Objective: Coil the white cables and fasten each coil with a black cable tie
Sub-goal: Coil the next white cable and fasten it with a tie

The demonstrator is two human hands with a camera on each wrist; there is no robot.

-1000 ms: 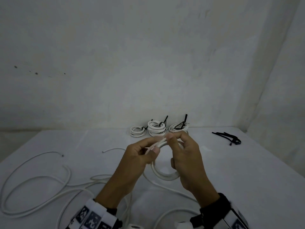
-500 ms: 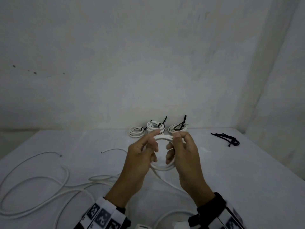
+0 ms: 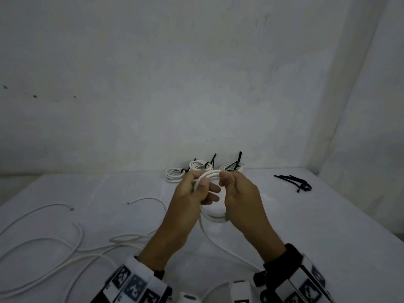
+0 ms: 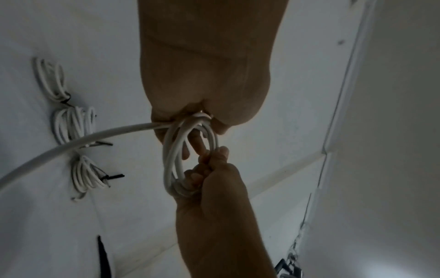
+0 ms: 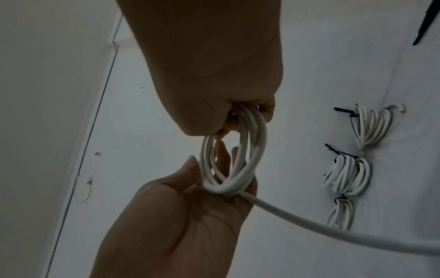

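A small white cable coil point(image 3: 213, 217) hangs upright between both hands above the table. My left hand point(image 3: 196, 193) grips its left side, thumb on the strands and fingers through the ring. My right hand point(image 3: 231, 191) pinches the coil's right side with curled fingers. The coil point(image 4: 188, 150) shows several turns, and its loose tail point(image 3: 216, 241) runs down toward me. In the right wrist view the coil point(image 5: 233, 159) hangs between both hands, tail point(image 5: 333, 225) leading off right. Three tied coils point(image 3: 203, 169) sit at the table's back edge. Spare black cable ties point(image 3: 295, 182) lie back right.
Long loose white cables point(image 3: 54, 243) sprawl over the left half of the white table point(image 3: 328, 226). One cable end point(image 3: 144, 200) lies left of the hands. Walls close the table in at the back and right.
Another turn of cable has been laid onto the coil. My left hand has shifted from pinching the strand at the top to gripping the coil's side with its fingers through the ring.
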